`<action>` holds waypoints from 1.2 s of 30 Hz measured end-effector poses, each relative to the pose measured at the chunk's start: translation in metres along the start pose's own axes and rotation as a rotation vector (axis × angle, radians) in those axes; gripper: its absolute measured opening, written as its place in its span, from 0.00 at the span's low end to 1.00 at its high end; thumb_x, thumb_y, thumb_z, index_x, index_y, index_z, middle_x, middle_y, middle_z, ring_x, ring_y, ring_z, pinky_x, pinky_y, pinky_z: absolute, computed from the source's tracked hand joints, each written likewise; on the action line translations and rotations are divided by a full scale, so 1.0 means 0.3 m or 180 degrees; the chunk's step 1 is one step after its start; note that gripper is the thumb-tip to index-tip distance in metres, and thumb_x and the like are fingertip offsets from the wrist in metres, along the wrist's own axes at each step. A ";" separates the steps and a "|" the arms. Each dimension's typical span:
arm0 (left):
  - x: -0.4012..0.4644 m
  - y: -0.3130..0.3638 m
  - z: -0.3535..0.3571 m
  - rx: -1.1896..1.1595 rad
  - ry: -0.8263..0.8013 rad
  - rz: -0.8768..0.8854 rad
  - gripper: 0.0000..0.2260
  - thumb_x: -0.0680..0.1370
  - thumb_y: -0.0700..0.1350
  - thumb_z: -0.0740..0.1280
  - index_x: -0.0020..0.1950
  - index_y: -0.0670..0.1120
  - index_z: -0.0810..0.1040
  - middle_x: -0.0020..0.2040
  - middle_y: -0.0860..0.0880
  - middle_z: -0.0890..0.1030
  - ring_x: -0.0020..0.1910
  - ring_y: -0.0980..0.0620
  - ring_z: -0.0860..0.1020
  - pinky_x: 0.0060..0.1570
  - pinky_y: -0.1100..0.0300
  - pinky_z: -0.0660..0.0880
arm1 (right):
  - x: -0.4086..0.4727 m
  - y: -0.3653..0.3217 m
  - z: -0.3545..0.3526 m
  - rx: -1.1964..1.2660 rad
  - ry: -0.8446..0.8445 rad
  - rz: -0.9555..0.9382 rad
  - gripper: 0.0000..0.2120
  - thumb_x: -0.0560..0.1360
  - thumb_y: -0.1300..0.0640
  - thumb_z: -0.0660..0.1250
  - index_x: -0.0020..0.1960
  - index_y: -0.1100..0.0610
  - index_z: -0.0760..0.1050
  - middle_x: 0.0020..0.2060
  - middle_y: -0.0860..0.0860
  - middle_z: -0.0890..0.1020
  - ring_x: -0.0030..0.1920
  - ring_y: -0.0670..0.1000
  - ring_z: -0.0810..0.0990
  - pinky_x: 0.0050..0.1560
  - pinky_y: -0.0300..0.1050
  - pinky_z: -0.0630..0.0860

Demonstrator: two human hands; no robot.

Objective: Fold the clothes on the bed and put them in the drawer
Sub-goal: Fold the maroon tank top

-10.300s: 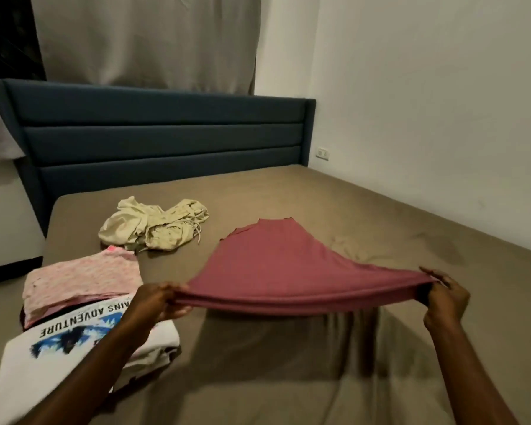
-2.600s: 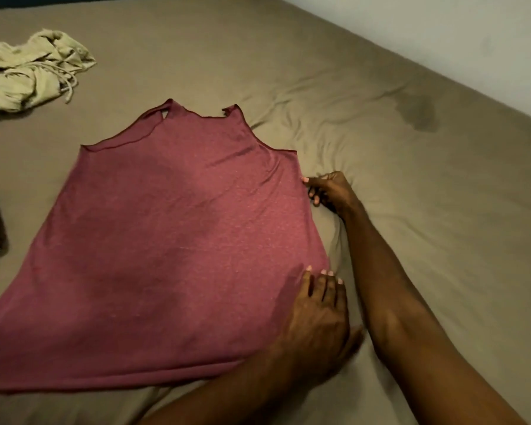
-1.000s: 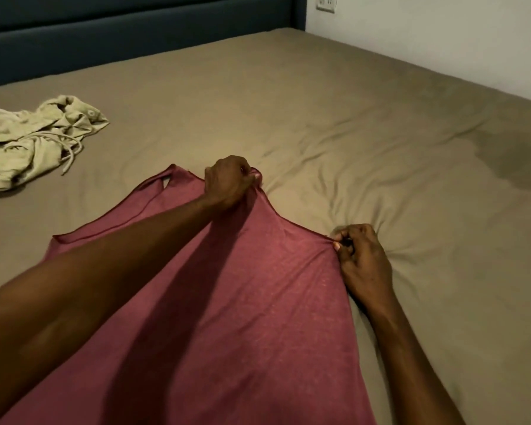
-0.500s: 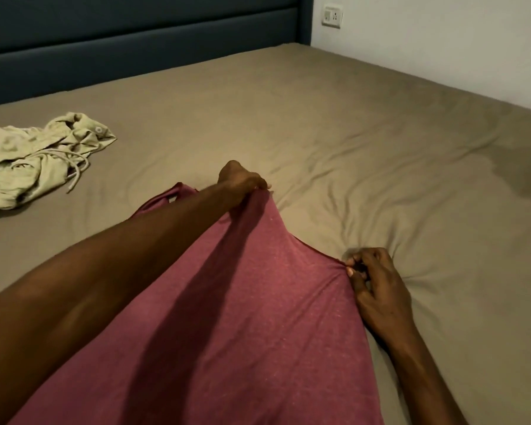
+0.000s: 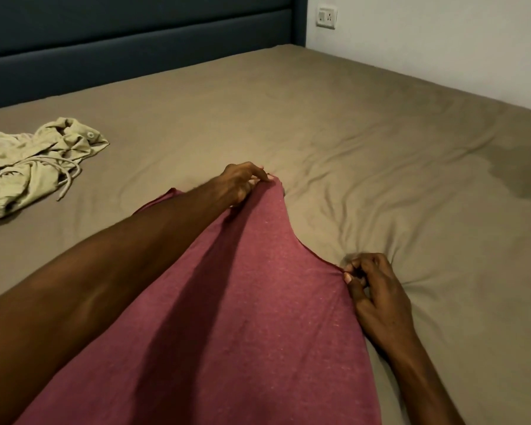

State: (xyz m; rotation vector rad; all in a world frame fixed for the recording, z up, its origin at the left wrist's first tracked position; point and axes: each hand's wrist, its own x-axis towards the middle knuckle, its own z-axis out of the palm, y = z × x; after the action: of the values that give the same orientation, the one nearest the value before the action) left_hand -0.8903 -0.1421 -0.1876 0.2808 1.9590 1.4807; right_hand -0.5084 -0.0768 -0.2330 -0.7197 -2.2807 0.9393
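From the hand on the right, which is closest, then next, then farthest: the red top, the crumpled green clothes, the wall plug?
1. Maroon knit tank top: pinched at its edge by the right hand.
2. White wall socket: far wall, beyond the hand.
3. Crumpled pale green garment: far left on the bed.

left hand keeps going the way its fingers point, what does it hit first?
The left hand pinches the red top's strap, fingers pointing away and to the right. Ahead lies only bare wrinkled bed sheet; the wall comes much later. Depth is unclear.
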 end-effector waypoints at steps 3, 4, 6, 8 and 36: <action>-0.037 0.029 0.036 -0.0490 0.0037 0.0013 0.14 0.70 0.28 0.72 0.50 0.43 0.84 0.51 0.44 0.84 0.60 0.45 0.82 0.66 0.53 0.77 | -0.004 -0.004 0.006 -0.0005 0.0064 0.0022 0.03 0.81 0.53 0.67 0.48 0.47 0.75 0.51 0.40 0.74 0.47 0.41 0.78 0.40 0.46 0.77; -0.038 0.034 0.050 -0.0551 -0.0013 0.0106 0.18 0.71 0.23 0.67 0.52 0.42 0.82 0.51 0.44 0.84 0.58 0.48 0.82 0.65 0.56 0.77 | -0.004 -0.001 0.010 -0.0019 0.0102 0.0024 0.03 0.81 0.54 0.67 0.48 0.48 0.75 0.51 0.41 0.74 0.46 0.41 0.78 0.40 0.48 0.78; -0.028 0.040 0.075 -0.0454 -0.0113 0.0281 0.21 0.71 0.21 0.64 0.54 0.43 0.82 0.51 0.46 0.84 0.56 0.52 0.82 0.63 0.58 0.77 | 0.000 0.010 0.015 -0.0019 0.0205 0.0043 0.05 0.81 0.57 0.67 0.48 0.49 0.75 0.50 0.42 0.74 0.45 0.42 0.78 0.41 0.50 0.78; 0.007 0.035 0.081 -0.0390 -0.0207 0.0358 0.21 0.72 0.22 0.63 0.54 0.44 0.83 0.51 0.46 0.85 0.54 0.54 0.83 0.59 0.60 0.77 | 0.004 0.023 0.020 0.0009 0.0287 0.0078 0.06 0.80 0.62 0.68 0.47 0.51 0.75 0.49 0.44 0.74 0.44 0.44 0.78 0.42 0.52 0.78; -0.359 -0.100 -0.328 0.2657 0.1503 0.2557 0.08 0.79 0.44 0.68 0.57 0.49 0.79 0.52 0.49 0.83 0.51 0.47 0.81 0.47 0.52 0.77 | 0.009 0.027 0.020 0.0219 0.0340 0.0174 0.08 0.80 0.58 0.72 0.58 0.50 0.81 0.50 0.47 0.78 0.44 0.46 0.79 0.41 0.36 0.73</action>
State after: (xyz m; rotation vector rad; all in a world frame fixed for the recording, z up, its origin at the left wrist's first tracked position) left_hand -0.8623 -0.2861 -0.1611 1.2983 3.0029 1.0949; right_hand -0.5122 -0.0728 -0.2418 -0.7867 -2.1352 0.9760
